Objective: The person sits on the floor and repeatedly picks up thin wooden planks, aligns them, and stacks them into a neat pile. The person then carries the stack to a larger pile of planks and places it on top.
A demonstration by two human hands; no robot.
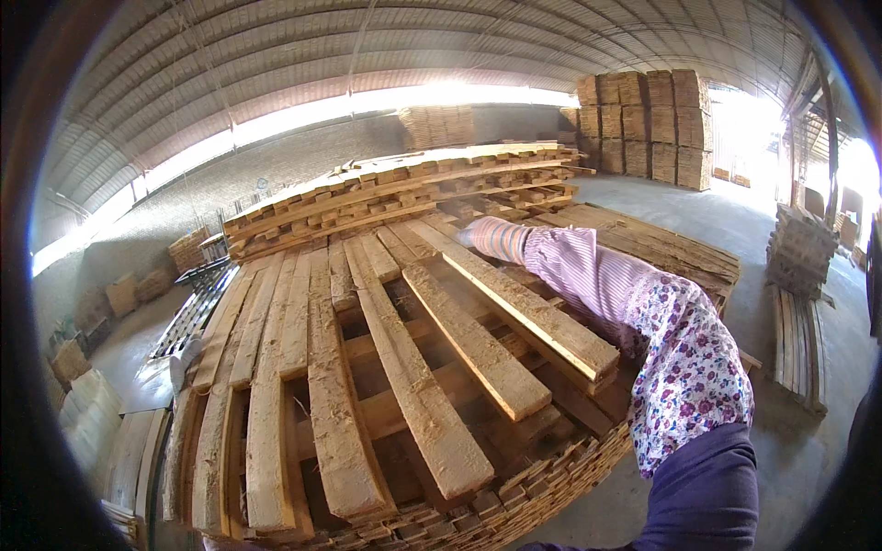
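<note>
My right arm, in a floral sleeve (689,367), comes in from the lower right and stretches across a stack of rough sawn boards (395,367). My right hand (472,235), beyond a striped cuff (505,241), is at the far part of the boards, by a long plank (533,317). The fingers are blurred and mostly hidden, so I cannot tell whether they grip it. Another loose plank (478,344) lies beside it, with gaps showing crosswise timbers below. I do not see my left hand. A pale shape (184,365) at the stack's left edge is unclear.
Behind the boards rises a layered timber pile (404,188). Tall bundled wood stacks (648,129) stand at the back right, past a concrete floor (634,195). More planks (797,349) lie at the far right. Metal racks (193,308) and grey boards (138,455) are on the left.
</note>
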